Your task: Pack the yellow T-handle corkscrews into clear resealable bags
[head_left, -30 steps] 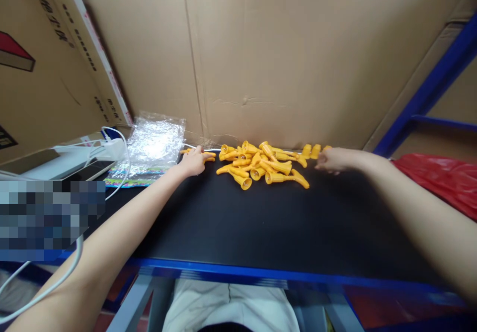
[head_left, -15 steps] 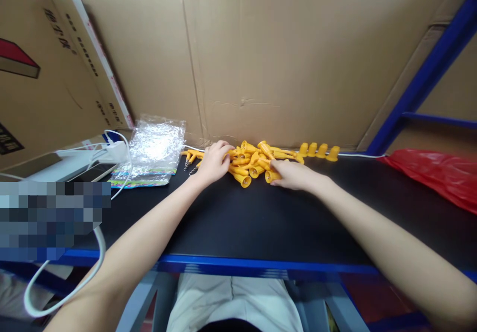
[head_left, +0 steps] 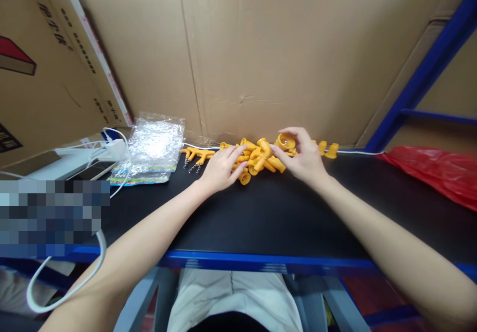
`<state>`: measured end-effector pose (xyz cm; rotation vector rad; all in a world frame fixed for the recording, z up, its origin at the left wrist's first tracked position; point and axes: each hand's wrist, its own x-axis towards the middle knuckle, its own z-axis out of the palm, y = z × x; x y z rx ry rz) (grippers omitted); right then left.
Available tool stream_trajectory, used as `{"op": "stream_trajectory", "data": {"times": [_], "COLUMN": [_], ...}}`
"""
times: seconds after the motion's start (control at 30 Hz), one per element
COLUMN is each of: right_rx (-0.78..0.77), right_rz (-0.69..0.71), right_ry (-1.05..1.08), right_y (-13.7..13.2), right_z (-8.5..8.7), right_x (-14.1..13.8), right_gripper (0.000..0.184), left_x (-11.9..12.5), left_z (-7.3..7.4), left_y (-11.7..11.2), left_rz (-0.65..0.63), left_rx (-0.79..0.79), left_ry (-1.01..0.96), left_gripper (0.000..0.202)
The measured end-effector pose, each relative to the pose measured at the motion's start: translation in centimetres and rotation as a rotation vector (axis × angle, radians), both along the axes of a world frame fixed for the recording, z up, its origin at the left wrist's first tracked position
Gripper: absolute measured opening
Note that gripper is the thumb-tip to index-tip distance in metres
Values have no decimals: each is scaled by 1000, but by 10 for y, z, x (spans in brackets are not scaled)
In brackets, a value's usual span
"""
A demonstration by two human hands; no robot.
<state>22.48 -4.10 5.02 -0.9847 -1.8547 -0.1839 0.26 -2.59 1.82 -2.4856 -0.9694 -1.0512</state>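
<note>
A heap of yellow plastic pieces (head_left: 264,148), with round flared cup ends and rod-like parts, lies in the middle at the back of the black table. My left hand (head_left: 222,167) rests at the heap's left side, thumb apart from the fingers, touching pieces. In my right hand (head_left: 307,157) a yellow cup-shaped piece (head_left: 286,141) is held between thumb and fingers, its wide mouth towards me. Left of the heap lie yellow corkscrews (head_left: 201,157) with metal spirals pointing towards me. Beyond my right hand, small yellow cups (head_left: 331,150) stand in a row, partly hidden.
Clear plastic bags (head_left: 156,140) lie at the left, beside a phone (head_left: 93,170), a white charger (head_left: 116,149) and cables. A red plastic bag (head_left: 428,170) is at the right. A cardboard wall (head_left: 279,63) stands behind; a blue frame post (head_left: 421,68) rises at the right.
My right hand has risen and moved slightly right from the heap, with a yellow cup-shaped piece now in it. My left hand has shifted slightly right and nearer, uncovering more corkscrews.
</note>
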Motion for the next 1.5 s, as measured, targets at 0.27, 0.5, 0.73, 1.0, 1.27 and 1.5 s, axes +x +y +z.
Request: {"op": "stream_trajectory", "data": {"times": [0.27,0.5,0.73,1.0,1.27,1.5], "right_rx": [-96,-224,-353,-68,164,129], "right_rz": [343,193,164,202,164,167], "right_ry": [98,-206,-226,-332,-487,-430], "right_y": [6,1,3,7,10,10], "right_z": [-16,-15,-12,-14,-14,-15], "right_x": [-8,-7,-5,-2,2,4], "right_gripper": [27,30,33,24,28,29], "left_x": [0,-5,-5,-4,-4,-5], "left_z": [-3,0,2,1,4,7], "left_y": [3,7,5,7,9,7], "left_rz": [161,260,282,232,117,127], "left_rx": [-83,-38,-28,-90,-175,-159], "left_ry": [-35,-22,70,2,-71,-69], "left_gripper": [42,30,32,32,24,23]}}
